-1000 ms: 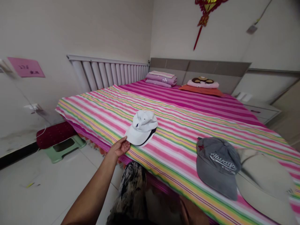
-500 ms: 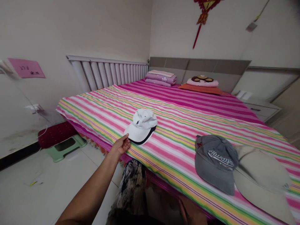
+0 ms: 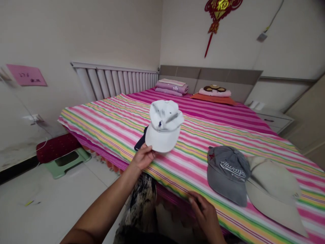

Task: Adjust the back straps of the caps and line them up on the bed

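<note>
My left hand [image 3: 145, 156] pinches the brim of a white cap [image 3: 166, 117] with a small dark logo, and holds it raised over the striped bed. A dark navy cap or brim [image 3: 140, 140] shows partly from behind it; the white cap hides the rest. By the bed's front edge is my right hand [image 3: 204, 211], holding nothing, its thumb and forefinger apart and slightly bent. To its right lies a grey cap [image 3: 230, 174] with white lettering, its side against a beige cap [image 3: 278, 191].
A striped sheet [image 3: 106, 117] covers the front of the bed. Folded purple bedding [image 3: 172, 87] and a pink pile [image 3: 215, 92] sit near the headboard [image 3: 228, 77]. On the floor at left stand a green stool [image 3: 61, 166] and a dark red cushion [image 3: 57, 149].
My left hand has lifted the white cap and moved it right, uncovering more of the navy one. My right hand has come up into view at the bed's edge.
</note>
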A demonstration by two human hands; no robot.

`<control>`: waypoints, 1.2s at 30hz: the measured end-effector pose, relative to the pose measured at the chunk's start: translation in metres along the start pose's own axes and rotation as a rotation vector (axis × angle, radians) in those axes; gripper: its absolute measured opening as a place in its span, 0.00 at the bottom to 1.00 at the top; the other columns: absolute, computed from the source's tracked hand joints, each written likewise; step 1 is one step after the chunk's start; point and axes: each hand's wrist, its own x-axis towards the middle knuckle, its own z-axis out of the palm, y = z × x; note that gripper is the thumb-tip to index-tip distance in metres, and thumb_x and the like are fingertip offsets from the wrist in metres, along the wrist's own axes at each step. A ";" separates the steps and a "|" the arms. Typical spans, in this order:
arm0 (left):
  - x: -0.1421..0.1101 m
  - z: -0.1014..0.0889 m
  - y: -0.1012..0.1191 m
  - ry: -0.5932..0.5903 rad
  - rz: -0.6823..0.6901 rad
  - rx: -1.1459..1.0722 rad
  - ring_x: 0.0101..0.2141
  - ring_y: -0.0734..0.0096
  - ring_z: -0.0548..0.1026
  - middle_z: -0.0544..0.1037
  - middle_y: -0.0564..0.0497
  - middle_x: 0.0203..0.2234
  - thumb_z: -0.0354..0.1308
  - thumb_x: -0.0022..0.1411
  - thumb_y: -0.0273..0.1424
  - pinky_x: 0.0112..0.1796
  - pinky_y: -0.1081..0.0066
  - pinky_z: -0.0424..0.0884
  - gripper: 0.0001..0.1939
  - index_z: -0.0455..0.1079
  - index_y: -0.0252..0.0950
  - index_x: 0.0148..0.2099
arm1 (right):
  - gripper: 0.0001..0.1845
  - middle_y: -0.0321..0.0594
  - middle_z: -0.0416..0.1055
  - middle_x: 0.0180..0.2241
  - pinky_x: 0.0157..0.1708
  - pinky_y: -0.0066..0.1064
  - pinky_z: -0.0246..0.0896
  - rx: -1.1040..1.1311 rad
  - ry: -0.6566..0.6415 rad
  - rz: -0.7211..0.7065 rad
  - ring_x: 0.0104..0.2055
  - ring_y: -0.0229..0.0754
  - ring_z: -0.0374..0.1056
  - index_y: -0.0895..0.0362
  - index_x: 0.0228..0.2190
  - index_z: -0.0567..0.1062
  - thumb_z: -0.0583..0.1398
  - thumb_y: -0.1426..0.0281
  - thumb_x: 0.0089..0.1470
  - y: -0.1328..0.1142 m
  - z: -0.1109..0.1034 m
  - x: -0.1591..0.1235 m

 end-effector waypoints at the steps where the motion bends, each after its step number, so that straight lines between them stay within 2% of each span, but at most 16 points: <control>1: -0.009 -0.003 -0.012 -0.033 -0.045 0.015 0.31 0.69 0.75 0.78 0.50 0.32 0.57 0.42 0.16 0.32 0.73 0.71 0.21 0.68 0.35 0.41 | 0.19 0.47 0.75 0.36 0.38 0.37 0.66 0.151 -0.022 0.053 0.38 0.49 0.71 0.56 0.38 0.74 0.57 0.58 0.49 -0.011 -0.005 0.009; 3: -0.030 -0.011 -0.040 -0.100 -0.174 0.022 0.31 0.67 0.75 0.78 0.50 0.31 0.61 0.39 0.17 0.33 0.71 0.70 0.22 0.69 0.35 0.40 | 0.24 0.47 0.74 0.39 0.40 0.37 0.64 0.484 -0.029 0.117 0.42 0.49 0.69 0.55 0.42 0.71 0.57 0.54 0.47 -0.033 -0.017 0.027; 6: -0.064 -0.025 -0.080 -0.198 -0.364 0.008 0.30 0.66 0.75 0.78 0.48 0.28 0.65 0.36 0.20 0.33 0.71 0.70 0.21 0.71 0.33 0.37 | 0.36 0.49 0.69 0.47 0.45 0.41 0.60 0.875 -0.169 0.080 0.47 0.51 0.65 0.55 0.47 0.68 0.59 0.46 0.39 -0.061 -0.033 0.044; 9: -0.091 -0.040 -0.107 -0.319 -0.549 -0.011 0.28 0.68 0.75 0.78 0.48 0.28 0.65 0.38 0.23 0.31 0.72 0.69 0.18 0.72 0.32 0.37 | 0.41 0.49 0.72 0.42 0.46 0.45 0.58 1.050 -0.208 0.141 0.46 0.55 0.66 0.55 0.46 0.68 0.64 0.48 0.31 -0.072 -0.039 0.046; 12: -0.100 -0.050 -0.118 -0.378 -0.652 -0.055 0.35 0.62 0.75 0.78 0.46 0.32 0.63 0.42 0.25 0.37 0.67 0.68 0.17 0.72 0.33 0.39 | 0.35 0.46 0.76 0.33 0.46 0.48 0.58 1.089 -0.140 0.246 0.43 0.57 0.68 0.54 0.39 0.73 0.67 0.52 0.27 -0.069 -0.035 0.038; 15: -0.085 -0.052 -0.118 -0.347 -0.631 -0.141 0.44 0.55 0.72 0.77 0.43 0.35 0.61 0.46 0.35 0.46 0.61 0.62 0.17 0.72 0.32 0.39 | 0.27 0.44 0.77 0.28 0.46 0.49 0.59 1.108 -0.156 0.313 0.42 0.57 0.69 0.53 0.29 0.76 0.65 0.49 0.27 -0.064 -0.031 0.029; 19: -0.052 -0.041 -0.111 -0.236 -0.622 -0.178 0.48 0.53 0.68 0.78 0.43 0.32 0.62 0.43 0.43 0.50 0.59 0.57 0.21 0.72 0.32 0.36 | 0.28 0.43 0.76 0.24 0.45 0.49 0.60 1.135 -0.209 0.380 0.41 0.57 0.70 0.52 0.26 0.77 0.61 0.44 0.29 -0.064 -0.033 0.025; 23: -0.032 -0.022 -0.093 -0.120 -0.536 -0.162 0.47 0.48 0.68 0.78 0.43 0.27 0.66 0.36 0.38 0.49 0.56 0.58 0.21 0.72 0.31 0.33 | 0.22 0.41 0.76 0.22 0.46 0.47 0.59 1.113 -0.153 0.341 0.40 0.55 0.71 0.51 0.25 0.77 0.63 0.48 0.32 -0.065 -0.043 0.030; 27: -0.025 -0.006 -0.072 0.017 -0.477 -0.128 0.44 0.51 0.71 0.78 0.45 0.24 0.60 0.46 0.35 0.47 0.56 0.61 0.12 0.71 0.31 0.32 | 0.13 0.38 0.77 0.26 0.48 0.47 0.58 1.151 0.002 0.232 0.38 0.53 0.71 0.49 0.19 0.75 0.67 0.56 0.28 -0.054 -0.051 0.031; 30: -0.025 0.004 -0.061 0.113 -0.478 -0.090 0.40 0.53 0.74 0.77 0.46 0.22 0.57 0.50 0.32 0.45 0.57 0.65 0.09 0.71 0.31 0.33 | 0.16 0.37 0.77 0.25 0.46 0.49 0.59 1.161 0.030 0.218 0.36 0.52 0.72 0.48 0.19 0.75 0.65 0.51 0.30 -0.042 -0.049 0.025; 33: -0.029 0.009 -0.059 0.104 -0.506 -0.006 0.38 0.52 0.74 0.77 0.47 0.22 0.60 0.47 0.29 0.41 0.57 0.67 0.12 0.71 0.31 0.36 | 0.28 0.43 0.76 0.22 0.44 0.50 0.59 1.070 -0.107 0.268 0.38 0.55 0.71 0.51 0.21 0.75 0.56 0.40 0.33 -0.040 -0.043 0.016; 34: -0.030 0.009 -0.059 0.068 -0.497 0.021 0.37 0.51 0.74 0.77 0.47 0.23 0.62 0.43 0.27 0.40 0.57 0.68 0.15 0.71 0.31 0.38 | 0.28 0.45 0.76 0.22 0.44 0.50 0.59 1.034 -0.161 0.281 0.39 0.56 0.71 0.52 0.22 0.76 0.56 0.40 0.33 -0.042 -0.041 0.013; 36: -0.033 0.006 -0.061 -0.021 -0.462 0.060 0.37 0.50 0.74 0.77 0.47 0.24 0.65 0.36 0.22 0.39 0.59 0.69 0.22 0.70 0.31 0.39 | 0.25 0.47 0.76 0.24 0.44 0.49 0.59 0.997 -0.231 0.296 0.40 0.58 0.70 0.55 0.25 0.76 0.62 0.47 0.31 -0.047 -0.038 0.010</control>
